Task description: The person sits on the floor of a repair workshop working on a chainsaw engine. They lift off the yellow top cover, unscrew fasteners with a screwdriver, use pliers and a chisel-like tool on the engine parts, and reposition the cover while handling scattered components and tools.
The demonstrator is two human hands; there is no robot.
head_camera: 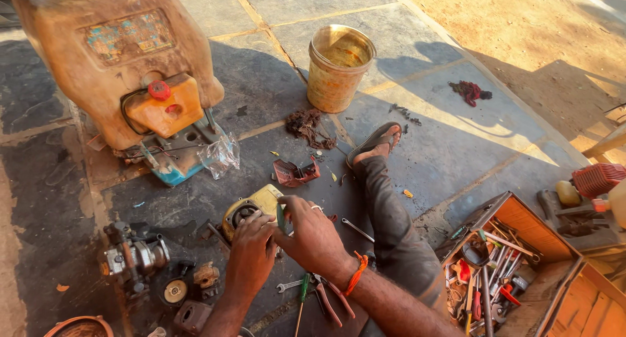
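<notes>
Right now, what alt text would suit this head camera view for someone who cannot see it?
A person seated on stone paving works with the left hand and right hand on a small yellow engine housing, the right gripping a green-handled tool. Nearby are a wooden toolbox, a yellow bucket and pliers.

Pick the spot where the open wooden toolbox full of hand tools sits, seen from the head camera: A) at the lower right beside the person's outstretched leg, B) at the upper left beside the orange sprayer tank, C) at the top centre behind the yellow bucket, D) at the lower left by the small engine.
A: the wooden toolbox lies at the lower right, just beyond the outstretched leg, far from the yellow bucket and the sprayer tank.
</notes>
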